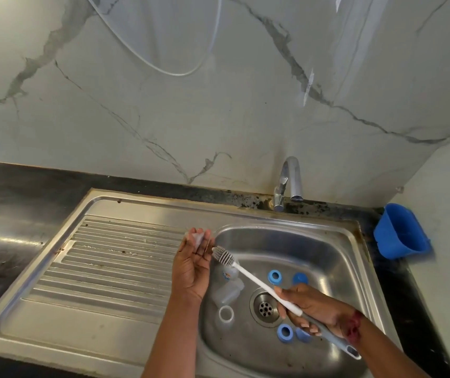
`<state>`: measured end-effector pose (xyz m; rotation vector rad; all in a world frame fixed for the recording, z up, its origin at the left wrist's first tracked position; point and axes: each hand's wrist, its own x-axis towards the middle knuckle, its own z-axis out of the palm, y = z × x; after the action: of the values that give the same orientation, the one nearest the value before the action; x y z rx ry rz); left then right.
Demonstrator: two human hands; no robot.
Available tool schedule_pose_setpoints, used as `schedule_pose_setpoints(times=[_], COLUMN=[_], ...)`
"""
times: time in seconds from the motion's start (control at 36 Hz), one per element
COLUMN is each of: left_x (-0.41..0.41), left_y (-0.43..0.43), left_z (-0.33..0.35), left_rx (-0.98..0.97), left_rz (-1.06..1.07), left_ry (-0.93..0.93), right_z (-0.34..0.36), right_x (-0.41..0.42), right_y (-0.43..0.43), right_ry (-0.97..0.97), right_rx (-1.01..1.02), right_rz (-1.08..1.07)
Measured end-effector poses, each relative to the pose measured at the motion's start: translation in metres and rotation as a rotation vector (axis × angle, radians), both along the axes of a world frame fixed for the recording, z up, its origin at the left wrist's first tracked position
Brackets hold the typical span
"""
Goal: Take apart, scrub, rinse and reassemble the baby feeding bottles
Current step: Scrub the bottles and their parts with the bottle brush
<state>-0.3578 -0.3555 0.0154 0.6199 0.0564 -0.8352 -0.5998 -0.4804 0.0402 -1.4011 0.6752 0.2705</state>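
A marble wall (164, 105) backs a dark worktop (14, 192) that carries a steel sink (142, 205), with a ribbed drainboard (114, 257) on the left and a basin (314, 249) on the right under a dry tap (289, 181); a blue tub (401, 230) sits off at the right edge. The bottles lie already taken apart in the basin: a clear bottle (228, 290) on its side beside the drain (265, 309), another clear body behind it that is partly hidden by the brush, a clear ring (226, 313), and blue collars (274, 276) and caps scattered around the drain. The right hand (316, 309) is closed around the handle of a long brush (245, 271), gripping low so the bristle head points up toward the left hand (194, 266). That hand's grip is closed lightly on a small clear teat (198, 238), pinched at the fingertips over the edge between drainboard and basin. I judge the step to be scrubbing the teat. It looks soft, light and slippery when wet, so it is best held by its thicker base rim, leaving the tip free for the bristles. The bottles seem light, stiff plastic, easiest taken around the body; the collars are small and rigid, likely to skid on wet steel, and are best pinched across the rim.
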Motion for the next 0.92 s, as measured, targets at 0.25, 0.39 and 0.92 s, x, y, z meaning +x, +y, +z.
schedule_pose_setpoints(times=[0.25, 0.39, 0.92], left_x=[-0.018, -0.030, -0.045], left_y=[-0.007, -0.013, -0.018], left_z=[0.002, 0.009, 0.006], left_rx=[0.550, 0.548, 0.434], left_rz=[-0.020, 0.023, -0.026], left_ry=[-0.162, -0.213, -0.147], right_z=[-0.014, -0.032, -0.038], right_x=[0.000, -0.001, 0.002], right_y=[0.010, 0.018, 0.028], right_ry=[-0.025, -0.041, 0.005], right_rx=[-0.300, -0.572, -0.907], right_rz=[-0.356, -0.252, -0.289])
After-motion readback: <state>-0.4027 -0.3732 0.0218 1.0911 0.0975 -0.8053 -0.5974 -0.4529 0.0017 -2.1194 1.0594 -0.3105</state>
